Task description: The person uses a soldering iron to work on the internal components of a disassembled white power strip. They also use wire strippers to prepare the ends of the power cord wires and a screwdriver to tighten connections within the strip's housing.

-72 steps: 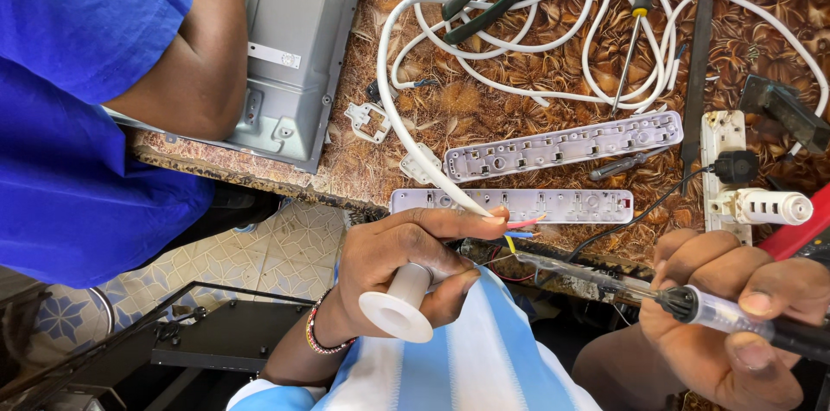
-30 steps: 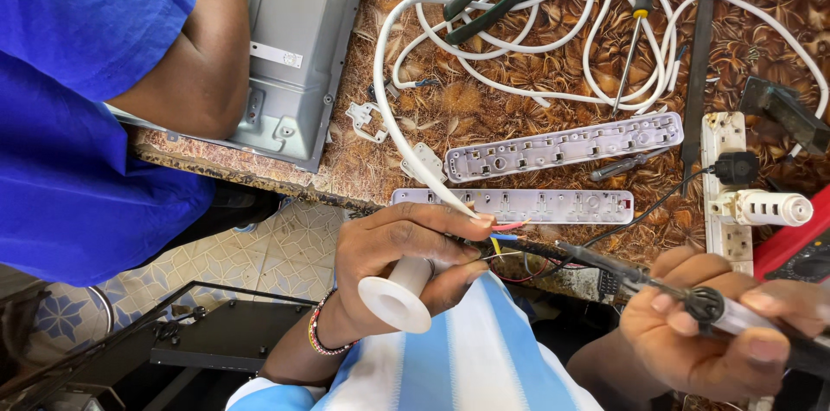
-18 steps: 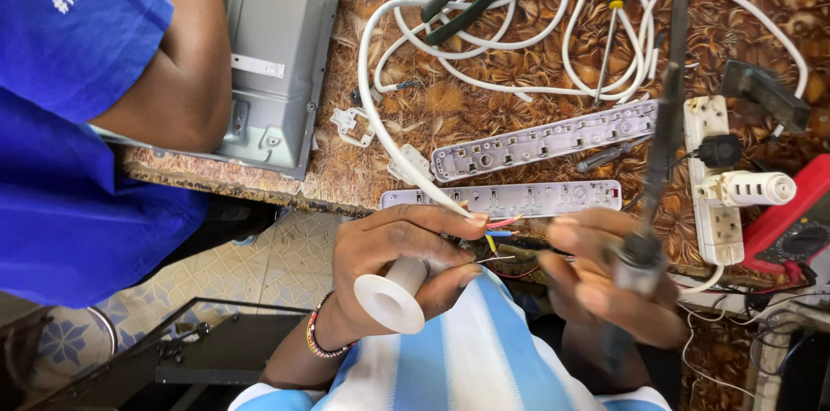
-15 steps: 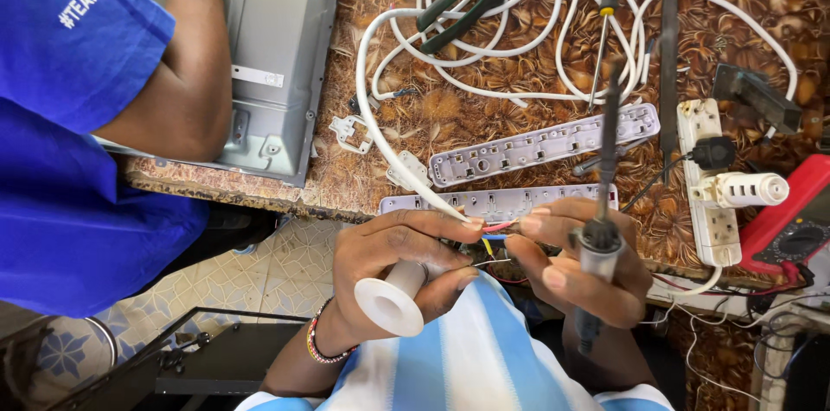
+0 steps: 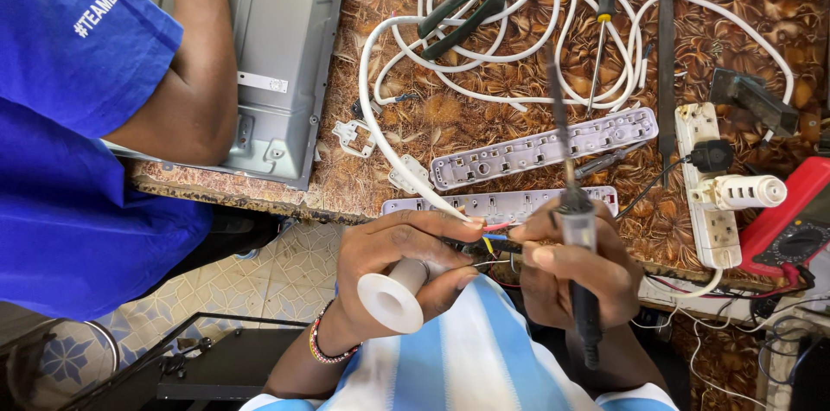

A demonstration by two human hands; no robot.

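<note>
My right hand (image 5: 575,277) swung the soldering iron (image 5: 575,229) from lower right to frame centre, tip now pointing up, beside left-hand wires (image 5: 484,238).

Matt plastic spool (image 5: 391,300); seemingly glossy cable (image 5: 380,130)

Noted at table edge (image 5: 259,195): left hand (image 5: 406,260) and right hand (image 5: 575,268) side by side, fingertips touching at wire ends (image 5: 488,238). Spool (image 5: 393,294) held in left hand, below wire ends. Soldering iron (image 5: 575,229) gripped upright in right hand, tip pointed away over table. Just behind hands, near strip (image 5: 501,203); behind that, second strip (image 5: 545,147), tilted. Cable (image 5: 510,48) coiled at rear, run forward to wire ends. Pliers (image 5: 471,9) on coil; screwdriver (image 5: 605,13) to their right. Socket bar (image 5: 705,186) right of strips, meter (image 5: 791,225) beyond it. Metal panel (image 5: 277,57) at left, another person's arm (image 5: 194,57) over it.
</note>
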